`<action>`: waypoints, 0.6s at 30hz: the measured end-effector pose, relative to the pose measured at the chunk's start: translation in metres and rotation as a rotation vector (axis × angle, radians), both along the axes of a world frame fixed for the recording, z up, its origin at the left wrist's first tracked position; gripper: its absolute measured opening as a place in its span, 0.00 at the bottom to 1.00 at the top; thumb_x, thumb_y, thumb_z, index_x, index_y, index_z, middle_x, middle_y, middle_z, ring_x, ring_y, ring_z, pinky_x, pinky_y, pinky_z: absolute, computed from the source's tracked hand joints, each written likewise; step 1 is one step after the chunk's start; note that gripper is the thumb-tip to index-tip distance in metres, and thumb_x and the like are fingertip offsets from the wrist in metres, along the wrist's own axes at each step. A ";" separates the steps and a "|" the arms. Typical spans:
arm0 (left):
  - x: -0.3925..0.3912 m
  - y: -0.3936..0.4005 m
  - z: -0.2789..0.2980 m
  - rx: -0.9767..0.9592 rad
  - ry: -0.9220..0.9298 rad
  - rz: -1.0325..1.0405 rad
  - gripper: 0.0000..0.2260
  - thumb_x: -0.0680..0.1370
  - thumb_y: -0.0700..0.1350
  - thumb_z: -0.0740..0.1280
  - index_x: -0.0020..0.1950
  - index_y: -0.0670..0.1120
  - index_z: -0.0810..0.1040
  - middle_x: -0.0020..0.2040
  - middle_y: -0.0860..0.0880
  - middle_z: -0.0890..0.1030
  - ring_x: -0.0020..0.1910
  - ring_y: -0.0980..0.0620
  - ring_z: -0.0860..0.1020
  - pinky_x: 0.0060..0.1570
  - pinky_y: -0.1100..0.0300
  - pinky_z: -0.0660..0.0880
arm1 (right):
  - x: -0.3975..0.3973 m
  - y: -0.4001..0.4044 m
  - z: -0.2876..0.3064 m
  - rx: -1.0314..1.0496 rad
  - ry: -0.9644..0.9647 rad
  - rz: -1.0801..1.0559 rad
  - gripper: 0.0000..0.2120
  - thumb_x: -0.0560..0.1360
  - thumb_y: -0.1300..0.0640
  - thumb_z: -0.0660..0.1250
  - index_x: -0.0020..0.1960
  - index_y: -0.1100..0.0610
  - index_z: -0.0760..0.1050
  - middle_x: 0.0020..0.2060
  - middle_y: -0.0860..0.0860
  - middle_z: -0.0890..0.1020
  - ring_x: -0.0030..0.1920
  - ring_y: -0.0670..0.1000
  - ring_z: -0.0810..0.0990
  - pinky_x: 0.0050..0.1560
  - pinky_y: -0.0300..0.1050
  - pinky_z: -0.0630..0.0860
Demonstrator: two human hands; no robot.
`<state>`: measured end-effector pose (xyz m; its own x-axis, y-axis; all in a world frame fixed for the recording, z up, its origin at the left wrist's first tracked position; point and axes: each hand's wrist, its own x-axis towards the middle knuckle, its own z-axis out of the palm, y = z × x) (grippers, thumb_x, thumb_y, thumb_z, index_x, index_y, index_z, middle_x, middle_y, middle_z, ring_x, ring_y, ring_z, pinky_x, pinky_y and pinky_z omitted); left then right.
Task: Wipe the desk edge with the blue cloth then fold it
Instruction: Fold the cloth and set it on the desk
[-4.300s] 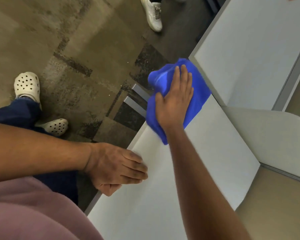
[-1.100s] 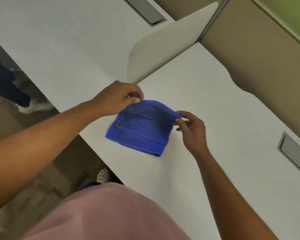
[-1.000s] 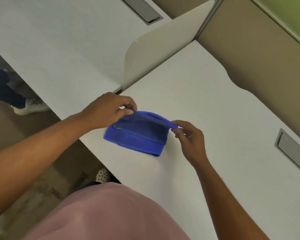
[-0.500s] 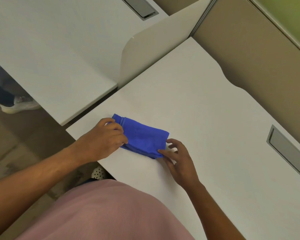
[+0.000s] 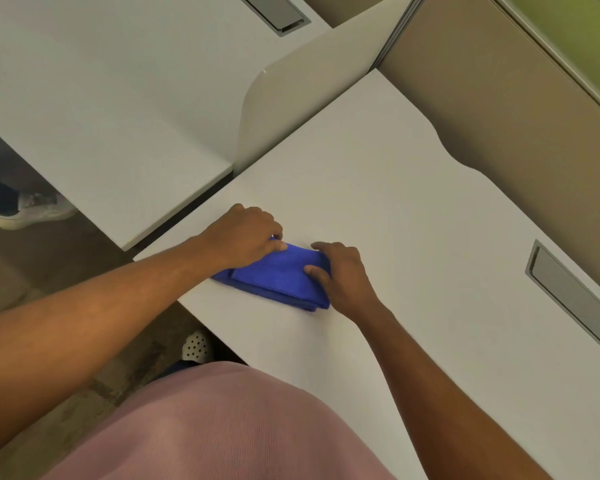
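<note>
The blue cloth (image 5: 278, 277) lies folded into a narrow band on the white desk (image 5: 413, 237), close to the desk's near-left edge (image 5: 201, 313). My left hand (image 5: 246, 237) rests on the cloth's left end with its fingers curled over the fabric. My right hand (image 5: 343, 275) covers the right end, thumb pressed on top of the fold. Both hands hide the ends of the cloth; only its middle and near edge show.
A neighbouring white desk (image 5: 118, 109) sits to the left behind a rounded divider panel (image 5: 305, 95). A grey cable hatch (image 5: 575, 296) is set in the desk at the right. A tan partition (image 5: 499, 98) runs behind. Another person's shoe (image 5: 28, 211) stands on the floor at left.
The cloth went from wiping the desk corner to lying on the desk; its far edge was folded toward me into a narrow band, and both hands now press its ends.
</note>
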<state>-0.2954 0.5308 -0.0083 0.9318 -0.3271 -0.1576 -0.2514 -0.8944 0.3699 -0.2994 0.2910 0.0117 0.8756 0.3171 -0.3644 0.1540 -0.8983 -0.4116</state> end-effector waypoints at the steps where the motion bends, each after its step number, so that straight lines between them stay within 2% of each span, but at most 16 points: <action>1: 0.002 0.003 -0.001 -0.012 0.020 0.000 0.20 0.84 0.64 0.62 0.64 0.53 0.84 0.60 0.54 0.85 0.60 0.51 0.80 0.64 0.51 0.72 | 0.002 0.000 0.000 -0.032 0.036 0.002 0.24 0.81 0.46 0.71 0.74 0.51 0.74 0.69 0.51 0.79 0.69 0.56 0.72 0.70 0.52 0.72; 3: 0.005 0.011 -0.002 0.015 0.090 -0.008 0.22 0.79 0.69 0.66 0.61 0.54 0.84 0.55 0.55 0.85 0.54 0.53 0.80 0.59 0.53 0.73 | 0.006 -0.002 0.001 -0.029 0.111 -0.062 0.24 0.74 0.45 0.78 0.67 0.50 0.79 0.62 0.51 0.80 0.64 0.55 0.75 0.63 0.52 0.76; 6: 0.009 0.018 0.000 -0.044 0.342 0.011 0.23 0.72 0.70 0.74 0.49 0.51 0.85 0.44 0.54 0.84 0.43 0.54 0.80 0.41 0.59 0.73 | 0.006 -0.009 0.003 0.081 0.183 -0.185 0.19 0.67 0.47 0.84 0.48 0.55 0.81 0.49 0.50 0.79 0.49 0.51 0.78 0.44 0.43 0.74; 8: 0.014 0.020 0.001 -0.175 0.492 0.019 0.19 0.70 0.67 0.78 0.44 0.52 0.84 0.42 0.54 0.84 0.41 0.54 0.82 0.37 0.61 0.73 | 0.003 -0.018 0.005 0.257 0.285 -0.272 0.18 0.66 0.52 0.85 0.41 0.56 0.76 0.42 0.49 0.80 0.41 0.49 0.78 0.40 0.41 0.73; 10: 0.018 0.021 0.004 -0.348 0.615 0.031 0.15 0.70 0.63 0.79 0.42 0.53 0.83 0.42 0.55 0.85 0.41 0.54 0.83 0.39 0.61 0.74 | -0.004 -0.030 0.008 0.479 0.396 -0.352 0.17 0.67 0.56 0.83 0.39 0.52 0.74 0.39 0.48 0.81 0.40 0.48 0.79 0.40 0.40 0.73; 12: 0.019 0.019 0.008 -0.546 0.722 0.044 0.11 0.70 0.59 0.79 0.45 0.54 0.85 0.45 0.54 0.87 0.45 0.52 0.85 0.42 0.61 0.77 | -0.012 -0.043 0.008 0.652 0.437 -0.423 0.14 0.69 0.58 0.81 0.42 0.52 0.75 0.42 0.50 0.82 0.44 0.50 0.81 0.44 0.41 0.76; 14: 0.025 0.008 0.012 -0.670 0.803 0.027 0.10 0.72 0.54 0.78 0.51 0.54 0.87 0.51 0.53 0.89 0.51 0.51 0.87 0.47 0.61 0.80 | -0.022 -0.060 0.009 0.814 0.449 -0.522 0.12 0.73 0.58 0.80 0.52 0.57 0.79 0.52 0.54 0.86 0.54 0.56 0.86 0.52 0.49 0.83; 16: 0.032 -0.010 0.012 -0.774 0.879 0.013 0.11 0.76 0.48 0.78 0.58 0.52 0.88 0.57 0.51 0.89 0.56 0.51 0.87 0.53 0.60 0.81 | -0.031 -0.080 0.010 0.950 0.437 -0.607 0.16 0.78 0.57 0.77 0.64 0.57 0.81 0.63 0.56 0.86 0.63 0.58 0.86 0.61 0.54 0.84; 18: 0.039 -0.034 0.010 -0.895 0.956 0.035 0.15 0.76 0.47 0.77 0.63 0.51 0.87 0.61 0.49 0.88 0.60 0.51 0.86 0.59 0.58 0.82 | -0.041 -0.102 0.012 1.015 0.371 -0.687 0.16 0.80 0.55 0.75 0.67 0.54 0.81 0.65 0.56 0.86 0.65 0.58 0.85 0.63 0.52 0.84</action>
